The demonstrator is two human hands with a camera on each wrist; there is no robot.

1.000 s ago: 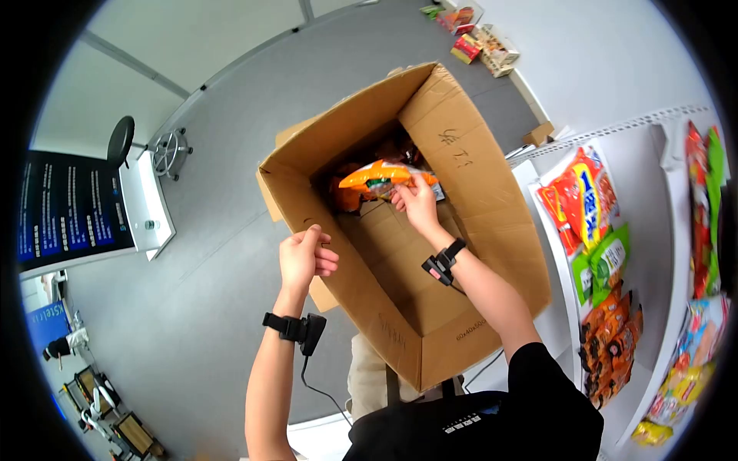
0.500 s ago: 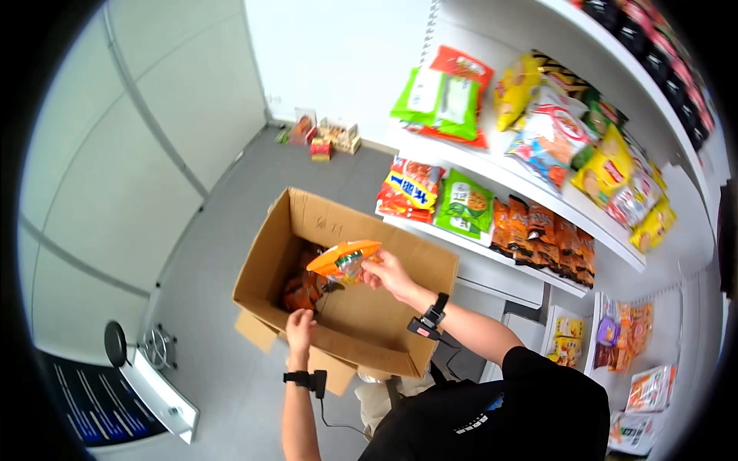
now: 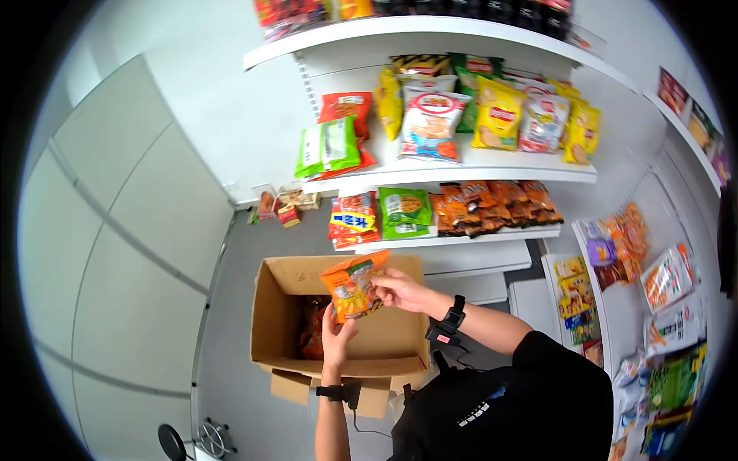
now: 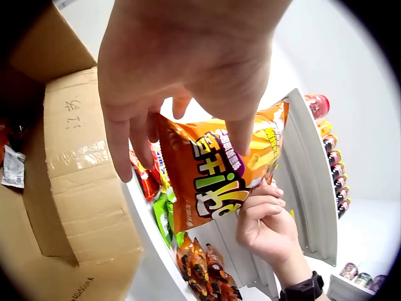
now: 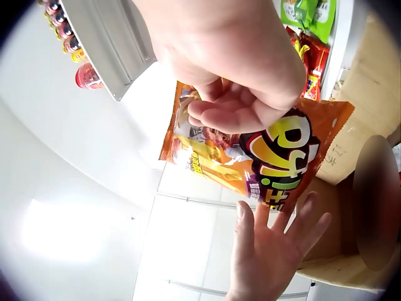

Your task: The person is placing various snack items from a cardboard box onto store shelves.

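My right hand (image 3: 403, 293) pinches an orange snack bag (image 3: 352, 290) by its side, over the open cardboard box (image 3: 269, 307). The bag's printed front, with large lettering, faces up in the left wrist view. Curled fingers and thumb of the right hand meet at the bag's edge in the right wrist view. My left hand (image 3: 335, 338) is at the opposite edge, its fingers spread and fairly straight, the tips right at the bag (image 5: 301, 150). Inside the box, at its left end, lie more dark orange packets (image 3: 312, 334), partly hidden by the left hand.
Behind the box stand white shelves (image 3: 461, 170) with chip bags above and a lower row of red, green and orange packets (image 3: 492, 206). Another stocked shelf (image 3: 596, 307) is at the right. Small cartons (image 3: 296, 201) lie on the floor by the wall.
The right hand has lifted the orange bag up out of the box and turned it face up. The left hand has come across to the bag's edge. The head view has swung toward the shelves.
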